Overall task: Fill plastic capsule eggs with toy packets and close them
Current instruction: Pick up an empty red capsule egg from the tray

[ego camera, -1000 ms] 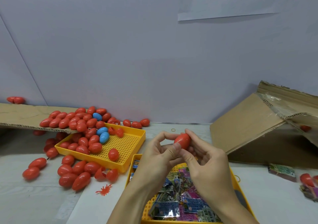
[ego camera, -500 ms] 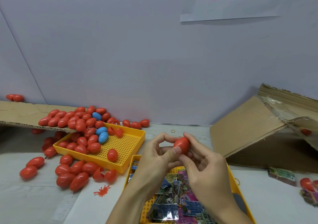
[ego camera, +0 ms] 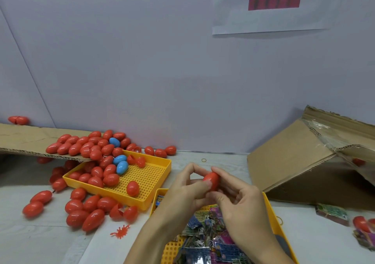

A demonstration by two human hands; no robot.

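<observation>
Both my hands hold one red capsule egg (ego camera: 212, 180) above the near yellow tray (ego camera: 271, 215), which holds several toy packets (ego camera: 203, 241). My left hand (ego camera: 182, 190) pinches the egg's left side between thumb and fingers. My right hand (ego camera: 239, 205) grips its right side with curled fingers. The egg looks closed; its seam is hidden by my fingers. A second yellow tray (ego camera: 158, 186) to the left holds several red eggs and two blue eggs (ego camera: 120, 163).
Several red eggs (ego camera: 85, 211) lie loose on the white table left of the trays, and more rest on a cardboard sheet (ego camera: 24, 140). A red toy bug (ego camera: 120, 231) lies near my left forearm. An open cardboard box (ego camera: 304, 162) stands right. A packet (ego camera: 332, 214) lies far right.
The hands and egg have stayed almost in place; my fingers have shifted slightly round the egg. The camera has tilted a little.
</observation>
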